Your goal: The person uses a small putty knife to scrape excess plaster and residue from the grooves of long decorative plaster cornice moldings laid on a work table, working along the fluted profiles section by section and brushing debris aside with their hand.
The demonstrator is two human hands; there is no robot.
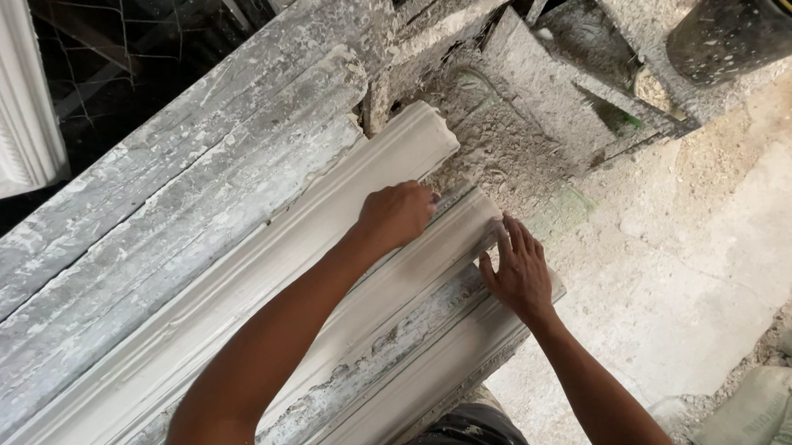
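While my left hand (397,215) is closed on a small tool, hardly visible, upon the white plaster cornice (238,303), my right hand (516,275) lies open, flat against the cornice end.

Tool tip (449,195) mostly hidden under left hand (396,215)

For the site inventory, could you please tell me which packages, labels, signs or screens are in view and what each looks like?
Sacks: bottom right corner on the floor, bulging, pale grey-green, dusty, print too small to tell.
No signs, loose labels or screens show.
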